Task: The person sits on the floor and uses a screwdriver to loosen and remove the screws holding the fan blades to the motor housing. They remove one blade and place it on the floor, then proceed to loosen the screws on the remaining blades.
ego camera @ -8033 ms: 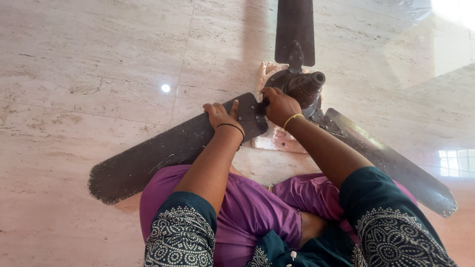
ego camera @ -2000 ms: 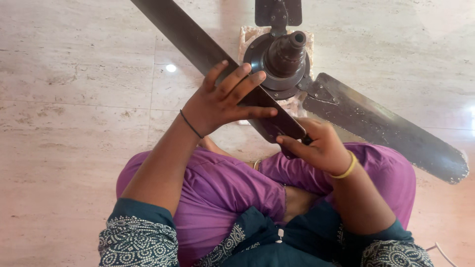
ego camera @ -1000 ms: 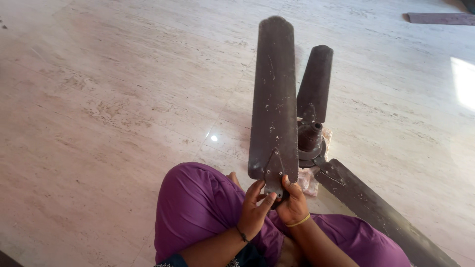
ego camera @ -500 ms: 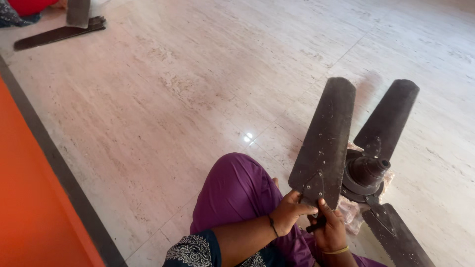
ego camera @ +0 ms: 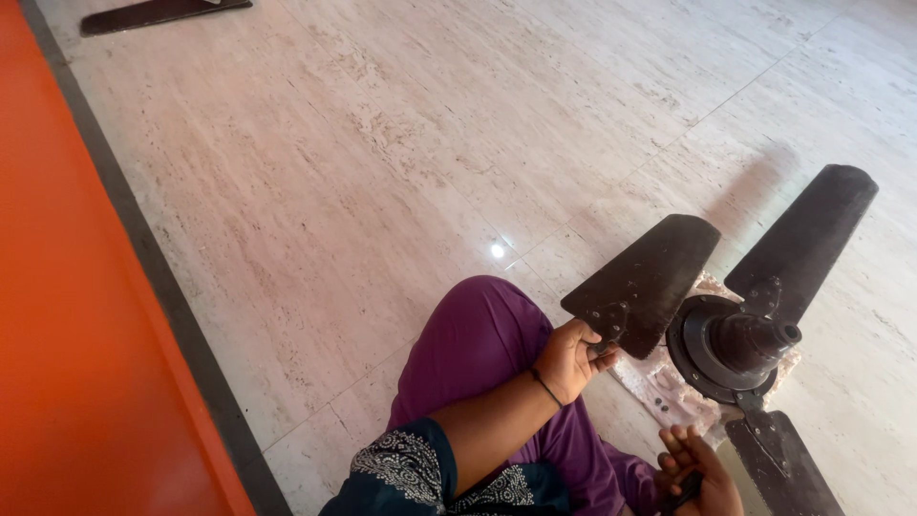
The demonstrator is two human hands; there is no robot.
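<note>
Beside the fan motor (ego camera: 735, 346), which sits on a pale cloth (ego camera: 659, 387) on the marble floor (ego camera: 382, 153), we see a seated person lifting a loose dark fan blade (ego camera: 645, 282) by its bracket end. Our view looks down on the left hand (ego camera: 570, 358), closed around that bracket, with the blade's long axis running up and away from the hand, just left of the motor and tilted clear of the floor. Nearer us than the motor, the right hand (ego camera: 697, 468) hangs low with fingers loosely curled; something small and dark seems tucked in it, though we cannot tell what, nor how firmly it is gripped. Two more blades remain fixed to the motor, one (ego camera: 812, 234) reaching away beyond it, one (ego camera: 778, 468) pointing back toward us. Far from the motor, by the orange wall (ego camera: 67, 334), another blade (ego camera: 162, 11) lies flat.
</note>
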